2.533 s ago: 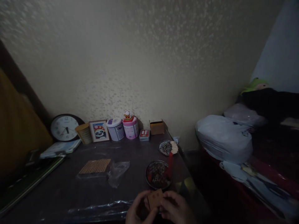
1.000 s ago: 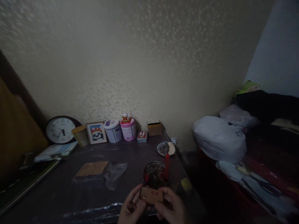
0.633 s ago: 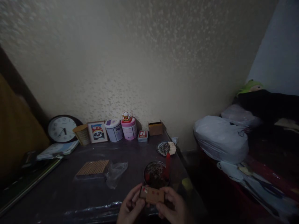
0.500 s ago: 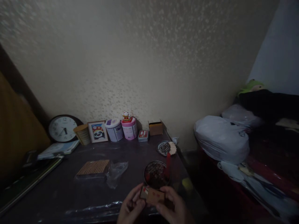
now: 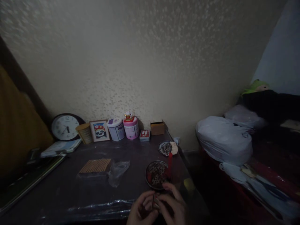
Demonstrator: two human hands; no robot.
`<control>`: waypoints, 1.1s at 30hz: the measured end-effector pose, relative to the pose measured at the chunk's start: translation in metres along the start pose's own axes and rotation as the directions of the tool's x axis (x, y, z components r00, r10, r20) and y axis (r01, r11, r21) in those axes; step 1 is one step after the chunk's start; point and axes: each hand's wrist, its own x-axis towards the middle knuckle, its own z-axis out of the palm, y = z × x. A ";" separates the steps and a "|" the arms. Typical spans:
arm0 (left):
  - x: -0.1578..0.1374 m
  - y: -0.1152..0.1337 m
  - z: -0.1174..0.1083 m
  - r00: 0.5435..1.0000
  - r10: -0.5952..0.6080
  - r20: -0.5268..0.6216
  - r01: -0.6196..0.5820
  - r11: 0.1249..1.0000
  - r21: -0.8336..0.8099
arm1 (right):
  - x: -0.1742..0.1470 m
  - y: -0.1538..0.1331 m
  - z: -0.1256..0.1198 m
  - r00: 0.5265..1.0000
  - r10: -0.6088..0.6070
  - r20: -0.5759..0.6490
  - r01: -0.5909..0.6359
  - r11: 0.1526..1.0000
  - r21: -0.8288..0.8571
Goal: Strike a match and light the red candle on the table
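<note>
Head view: hands (image 5: 157, 208) pinch matchbox (image 5: 155, 201); seen edge-on, long axis upright.

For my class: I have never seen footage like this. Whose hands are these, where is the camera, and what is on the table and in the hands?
There is no machine here. A person wears one camera on the head, looking forward and down, so the picture shows their own two bare hands at the bottom edge. The left hand and right hand together grip a small box, seen edge-on in dim light. Just beyond it, on the dark table, stands a round dish with a red candle. Further back lie a bundle of thin sticks, a wall clock, a panda picture and two tins.
</note>
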 end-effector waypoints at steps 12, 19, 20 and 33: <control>-0.001 -0.011 0.004 0.999 0.028 -0.021 -0.029 0.999 -0.027 | -0.002 0.006 0.003 0.998 -0.032 0.046 0.036 0.995 -0.090; -0.001 -0.020 0.000 0.998 0.057 0.023 -0.057 0.998 0.022 | -0.004 0.013 0.006 0.997 -0.019 0.077 0.026 0.995 -0.092; -0.001 -0.021 -0.001 0.998 0.058 0.029 -0.058 0.998 0.023 | -0.005 0.014 0.006 0.997 -0.015 0.081 0.022 0.996 -0.086; -0.002 -0.026 -0.003 0.998 -0.005 0.064 0.006 1.000 -0.016 | -0.003 -0.001 0.014 0.992 0.085 -0.092 -0.062 0.972 0.227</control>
